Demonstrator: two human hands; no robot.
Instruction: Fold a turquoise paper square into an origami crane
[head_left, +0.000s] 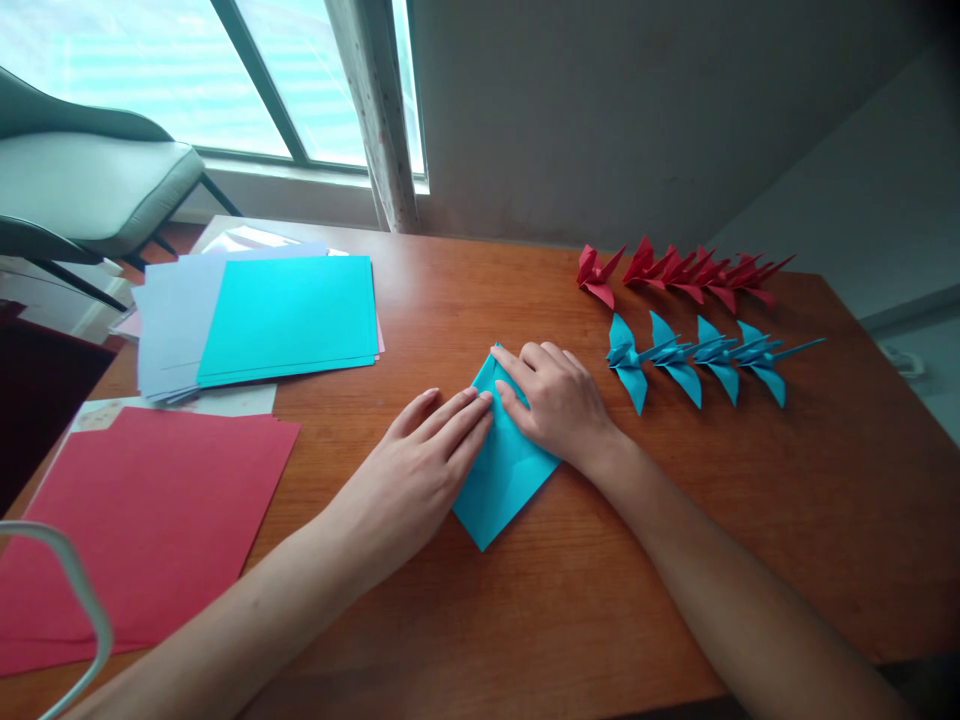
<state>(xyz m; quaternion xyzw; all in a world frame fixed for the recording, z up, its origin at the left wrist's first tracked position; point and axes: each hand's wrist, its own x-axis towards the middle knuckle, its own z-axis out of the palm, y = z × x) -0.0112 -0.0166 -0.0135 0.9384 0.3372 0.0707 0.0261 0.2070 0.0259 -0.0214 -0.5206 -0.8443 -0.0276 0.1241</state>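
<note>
My left hand (427, 450) lies nearly flat, fingers extended and close together, their tips pressing the upper left edge of a folded blue paper (499, 490). My right hand (559, 400) has its index fingertip at the paper's top corner and its thumb spread apart, resting on the same sheet; neither hand is closed around it. The paper, diamond-like, lies in front of me on a wooden table (450, 650), one corner pointing towards me. To the right, four blue folded birds (667, 350) stand in a row, and behind them is a row of red folded birds (679, 272), too overlapped to count. To the left, red sheets (142, 510) lie nearer me, with blue sheets (296, 315) partly covering white sheets (172, 320) beyond. Past the table are a chair (97, 185), a window (157, 70) and a curtain (375, 110).
</note>
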